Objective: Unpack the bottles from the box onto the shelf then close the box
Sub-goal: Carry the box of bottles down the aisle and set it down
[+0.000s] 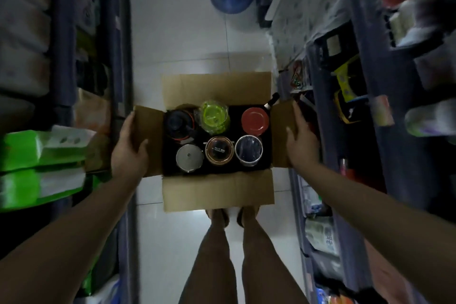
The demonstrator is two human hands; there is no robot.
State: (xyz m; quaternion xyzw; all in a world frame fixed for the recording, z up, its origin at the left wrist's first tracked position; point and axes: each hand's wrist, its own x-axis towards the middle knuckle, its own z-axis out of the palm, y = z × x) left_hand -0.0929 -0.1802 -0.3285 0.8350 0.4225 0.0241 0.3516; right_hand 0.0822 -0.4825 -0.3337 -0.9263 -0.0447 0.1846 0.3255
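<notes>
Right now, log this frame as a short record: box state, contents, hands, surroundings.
box: cardboard box on the floor, all four flaps open
contents: six bottles seen from above, among them a red lid, a green lid and a silver lid
left hand: grip on the left flap
right hand: grip on the right flap
surroundings: stocked shelves both sides

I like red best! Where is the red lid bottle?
In the head view, the red-lidded bottle stands in the open box's far right corner, behind the white-rimmed bottle and nearest the right hand.
</notes>
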